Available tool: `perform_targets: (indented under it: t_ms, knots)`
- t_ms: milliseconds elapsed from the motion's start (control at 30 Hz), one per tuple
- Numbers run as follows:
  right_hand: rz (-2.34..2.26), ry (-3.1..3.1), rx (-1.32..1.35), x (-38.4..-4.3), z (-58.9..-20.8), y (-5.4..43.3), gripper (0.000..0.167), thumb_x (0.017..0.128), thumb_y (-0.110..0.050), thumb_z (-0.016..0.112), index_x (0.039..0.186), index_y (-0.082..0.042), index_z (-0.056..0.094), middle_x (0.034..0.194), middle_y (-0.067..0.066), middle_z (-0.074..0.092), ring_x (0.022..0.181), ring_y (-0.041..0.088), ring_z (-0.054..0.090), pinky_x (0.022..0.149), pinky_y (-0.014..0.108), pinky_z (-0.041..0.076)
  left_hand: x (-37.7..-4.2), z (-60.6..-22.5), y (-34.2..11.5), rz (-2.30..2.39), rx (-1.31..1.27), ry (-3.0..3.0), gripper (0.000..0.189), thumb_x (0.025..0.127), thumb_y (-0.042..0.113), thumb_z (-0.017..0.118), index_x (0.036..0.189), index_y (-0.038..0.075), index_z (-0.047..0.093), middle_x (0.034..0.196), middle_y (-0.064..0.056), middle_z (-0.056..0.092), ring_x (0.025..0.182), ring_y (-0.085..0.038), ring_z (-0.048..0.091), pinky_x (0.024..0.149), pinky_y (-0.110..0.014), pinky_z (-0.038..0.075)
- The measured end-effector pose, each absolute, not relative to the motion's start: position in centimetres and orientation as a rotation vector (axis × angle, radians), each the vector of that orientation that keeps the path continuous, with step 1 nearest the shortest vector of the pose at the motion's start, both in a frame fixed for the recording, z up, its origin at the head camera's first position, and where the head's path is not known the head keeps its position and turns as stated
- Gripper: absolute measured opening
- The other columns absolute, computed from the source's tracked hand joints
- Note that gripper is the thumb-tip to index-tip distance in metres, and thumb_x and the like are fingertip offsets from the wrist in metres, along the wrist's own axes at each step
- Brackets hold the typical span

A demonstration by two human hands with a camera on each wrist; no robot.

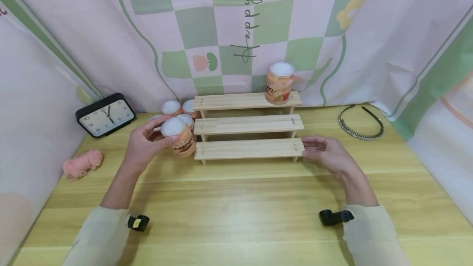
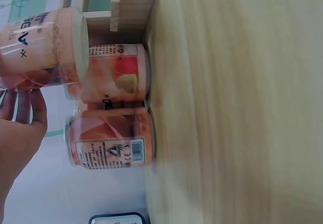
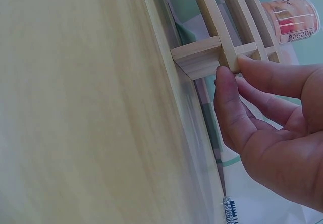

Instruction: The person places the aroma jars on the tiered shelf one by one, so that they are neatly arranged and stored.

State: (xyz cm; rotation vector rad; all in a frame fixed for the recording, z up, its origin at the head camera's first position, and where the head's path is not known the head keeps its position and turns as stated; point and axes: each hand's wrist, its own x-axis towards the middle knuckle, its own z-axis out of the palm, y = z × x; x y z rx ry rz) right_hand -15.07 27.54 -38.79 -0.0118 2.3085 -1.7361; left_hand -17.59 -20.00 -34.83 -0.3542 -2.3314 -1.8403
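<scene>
My left hand (image 1: pixel 142 146) holds a peach-coloured can (image 1: pixel 182 141) with a white lid, gripping it off the table just left of the wooden tiered rack (image 1: pixel 248 124). In the left wrist view the fingers (image 2: pixel 39 113) touch the raised can (image 2: pixel 45 47), and more cans (image 2: pixel 111 138) stand on the table beyond it. My right hand (image 1: pixel 325 153) pinches the right end of the rack's lowest tier; the right wrist view shows thumb and fingertip at the board's corner. A similar can (image 1: pixel 279 83) stands upright on the top tier, toward its right end.
Several cans (image 1: pixel 171 108) cluster left of the rack, partly hidden by the left hand and its can. A black-framed clock (image 1: pixel 107 115) and a pink yarn bundle (image 1: pixel 83 164) lie farther left. On the right is a headband (image 1: pixel 360 134). A patterned curtain (image 1: pixel 236 24) hangs behind.
</scene>
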Motion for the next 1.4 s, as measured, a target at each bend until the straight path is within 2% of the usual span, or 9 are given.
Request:
perform_targets:
  t_ms: [133, 300, 367, 467, 633, 767, 1100, 1233, 1400]
  knots:
    - [-1.731, 2.305, -0.004, -15.2, -39.0, 27.4, 0.056, 0.098, 0.002, 0.062, 0.147, 0.014, 0.038, 0.145, 0.032, 0.043, 0.114, 0.024, 0.059, 0.095, 0.031, 0.054, -17.7, -34.4, -19.7, -1.869, -0.303, -2.306, 0.056, 0.086, 0.008, 0.082, 0.138, 0.001, 0.061, 0.128, -0.012, 0.060, 0.101, -0.018, 0.060, 0.078, -0.019, 0.054]
    - [-1.733, 2.298, -0.005, -15.3, -39.1, 27.3, 0.057, 0.098, 0.002, 0.062, 0.148, 0.013, 0.038, 0.145, 0.032, 0.045, 0.115, 0.025, 0.059, 0.095, 0.031, 0.054, -17.9, -34.0, -19.2, -1.962, -0.275, -2.231, 0.055, 0.085, 0.008, 0.083, 0.136, 0.005, 0.064, 0.124, -0.012, 0.060, 0.094, -0.018, 0.061, 0.062, -0.023, 0.056]
    - [-1.735, 2.296, -0.006, -15.3, -39.1, 27.2, 0.056, 0.098, 0.002, 0.062, 0.148, 0.014, 0.038, 0.145, 0.032, 0.045, 0.115, 0.025, 0.059, 0.095, 0.031, 0.054, -18.0, -33.7, -18.9, -1.985, -0.276, -2.201, 0.055, 0.084, 0.006, 0.083, 0.136, 0.004, 0.064, 0.123, -0.011, 0.061, 0.093, -0.019, 0.060, 0.061, -0.024, 0.056]
    - [-1.735, 2.294, -0.007, -15.4, -39.2, 27.1, 0.056, 0.098, 0.002, 0.062, 0.147, 0.014, 0.038, 0.145, 0.032, 0.045, 0.114, 0.024, 0.059, 0.095, 0.031, 0.054, -18.2, -33.2, -18.4, -1.960, -0.299, -2.195, 0.056, 0.084, 0.005, 0.082, 0.137, 0.000, 0.062, 0.128, -0.010, 0.059, 0.099, -0.020, 0.058, 0.067, -0.021, 0.054]
    - [-1.730, 2.295, -0.016, -15.4, -39.3, 27.0, 0.057, 0.098, 0.002, 0.062, 0.148, 0.014, 0.037, 0.145, 0.032, 0.044, 0.116, 0.027, 0.059, 0.095, 0.032, 0.054, -18.5, -32.6, -17.6, -1.921, -0.307, -2.209, 0.056, 0.085, 0.008, 0.083, 0.137, 0.002, 0.062, 0.133, -0.007, 0.058, 0.107, -0.021, 0.056, 0.072, -0.020, 0.051]
    - [-1.723, 2.298, -0.018, -15.4, -39.3, 27.1, 0.057, 0.098, 0.001, 0.062, 0.148, 0.014, 0.037, 0.145, 0.032, 0.044, 0.117, 0.027, 0.058, 0.094, 0.031, 0.054, -18.8, -32.1, -17.0, -1.924, -0.308, -2.202, 0.055, 0.084, 0.011, 0.084, 0.135, 0.004, 0.064, 0.131, -0.008, 0.060, 0.106, -0.021, 0.057, 0.075, -0.022, 0.051]
    - [-1.713, 2.308, -0.021, -15.5, -39.1, 27.3, 0.058, 0.097, 0.002, 0.063, 0.148, 0.013, 0.037, 0.144, 0.032, 0.044, 0.111, 0.021, 0.061, 0.095, 0.031, 0.054, -19.7, -30.7, -15.5, -1.936, -0.317, -2.208, 0.060, 0.083, 0.017, 0.086, 0.137, 0.007, 0.063, 0.126, -0.012, 0.063, 0.101, -0.020, 0.062, 0.068, -0.022, 0.054]
    - [-1.713, 2.302, -0.031, -15.7, -39.2, 27.2, 0.058, 0.097, 0.001, 0.063, 0.148, 0.013, 0.037, 0.144, 0.032, 0.044, 0.111, 0.020, 0.061, 0.095, 0.031, 0.054, -20.2, -30.1, -14.7, -1.916, -0.326, -2.179, 0.055, 0.082, 0.013, 0.085, 0.134, 0.006, 0.066, 0.124, -0.009, 0.063, 0.101, -0.020, 0.060, 0.078, -0.023, 0.053]
    - [-1.701, 2.317, -0.046, -15.5, -39.1, 27.7, 0.058, 0.097, 0.002, 0.063, 0.147, 0.014, 0.037, 0.143, 0.033, 0.045, 0.107, 0.016, 0.062, 0.094, 0.030, 0.054, -21.2, -29.8, -13.2, -1.916, -0.334, -2.169, 0.057, 0.081, 0.013, 0.085, 0.134, 0.004, 0.066, 0.126, -0.006, 0.064, 0.101, -0.020, 0.058, 0.081, -0.025, 0.050]
